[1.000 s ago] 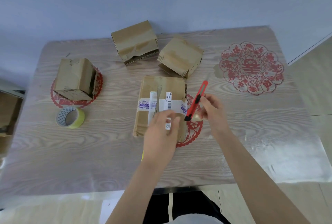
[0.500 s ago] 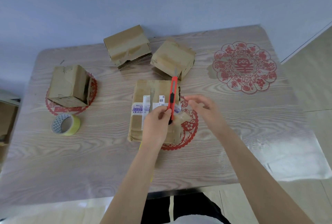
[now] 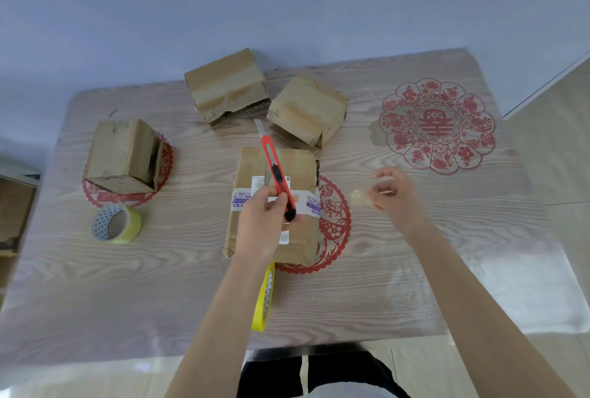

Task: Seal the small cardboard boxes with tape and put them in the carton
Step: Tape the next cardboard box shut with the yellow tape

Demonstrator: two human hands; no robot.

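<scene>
left grip (image 3: 265, 222) clasps the red utility knife (image 3: 271, 161) over the taped box (image 3: 297, 164) mid-surface; right grip (image 3: 396, 196) pinches a clear tape strip (image 3: 359, 197); three small boxes (image 3: 226, 88) look unsealed, none packed.

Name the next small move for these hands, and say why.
Probably lay the red utility knife on the table. The left hand grips it above the labelled box, blade out, while the right hand pinches a clear tape strip, seemingly cut free, to the box's right. A free left hand could steady the box.
</scene>
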